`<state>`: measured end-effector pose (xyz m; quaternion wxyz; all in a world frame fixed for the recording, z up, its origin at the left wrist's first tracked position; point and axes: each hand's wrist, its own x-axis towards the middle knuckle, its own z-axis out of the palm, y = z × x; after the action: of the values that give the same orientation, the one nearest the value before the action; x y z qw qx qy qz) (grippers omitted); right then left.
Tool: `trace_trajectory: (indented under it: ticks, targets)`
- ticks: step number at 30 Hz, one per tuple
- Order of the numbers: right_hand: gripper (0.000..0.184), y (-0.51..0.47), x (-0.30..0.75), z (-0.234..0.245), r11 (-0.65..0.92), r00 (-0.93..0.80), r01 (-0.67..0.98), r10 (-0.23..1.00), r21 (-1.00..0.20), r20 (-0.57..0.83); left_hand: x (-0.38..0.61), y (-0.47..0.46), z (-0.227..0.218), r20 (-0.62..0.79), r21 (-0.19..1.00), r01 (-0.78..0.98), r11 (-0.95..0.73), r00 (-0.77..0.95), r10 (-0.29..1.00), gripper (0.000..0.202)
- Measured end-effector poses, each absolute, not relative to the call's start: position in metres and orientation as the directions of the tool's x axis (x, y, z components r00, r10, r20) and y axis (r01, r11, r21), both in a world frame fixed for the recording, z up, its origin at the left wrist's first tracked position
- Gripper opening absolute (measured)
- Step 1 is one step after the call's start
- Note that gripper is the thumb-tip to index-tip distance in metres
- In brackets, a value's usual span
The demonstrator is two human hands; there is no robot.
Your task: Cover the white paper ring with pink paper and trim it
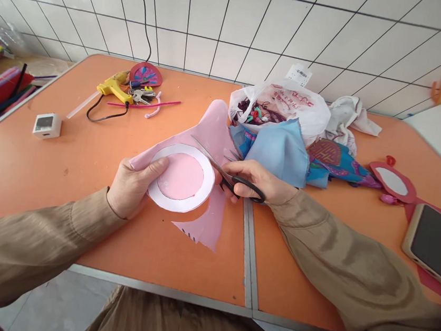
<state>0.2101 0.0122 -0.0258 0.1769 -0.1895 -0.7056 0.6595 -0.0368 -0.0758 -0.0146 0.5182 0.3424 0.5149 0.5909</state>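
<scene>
My left hand point(134, 183) pinches a white ring point(207, 181) together with the pink fabric point(214, 119) behind it, thumb on top at the ring's left edge. Pink shows through the ring's round hole. In my right hand point(256, 179) is a pair of scissors point(220, 168) with black handles. Their blades are parted and point up and left, by the ring's upper right edge. Below the ring, a cut strip of the pink fabric hangs down, with several dark marks near its lower edge. My right fingertips are partly hidden behind the scissors.
A yellow glue gun point(113, 87), keys point(143, 94) and a small white box point(47, 125) lie on the left. Behind my right hand are blue cloth point(280, 151) and a white plastic bag point(310, 109). A phone point(438, 243) and a red-rimmed oval point(393, 182) lie at right.
</scene>
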Motion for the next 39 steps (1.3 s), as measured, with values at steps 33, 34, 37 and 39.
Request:
trace_trajectory:
  ticks: [33, 34, 37, 39]
  targets:
    - [0.050, 0.0113, 0.2085, -0.0268, 0.062, -0.884, -0.054, 0.461, -0.997, 0.077, -0.0370, -0.0750, -0.0185, -0.082, 0.972, -0.236, 0.021, -0.251, 0.964, 0.031]
    - [0.050, 0.0111, 0.2084, -0.0269, 0.059, -0.883, -0.057, 0.463, -0.997, 0.078, -0.0371, -0.0749, -0.0186, -0.082, 0.971, -0.237, 0.021, -0.253, 0.964, 0.031]
    - [0.050, 0.0108, 0.2081, -0.0271, 0.057, -0.878, -0.046, 0.475, -0.997, 0.067, -0.0371, -0.0750, -0.0186, -0.082, 0.970, -0.244, 0.016, -0.260, 0.962, 0.031]
    - [0.051, 0.0104, 0.2081, -0.0266, 0.060, -0.869, -0.018, 0.493, -0.998, 0.046, -0.0371, -0.0751, -0.0184, -0.086, 0.971, -0.240, 0.021, -0.262, 0.961, 0.032]
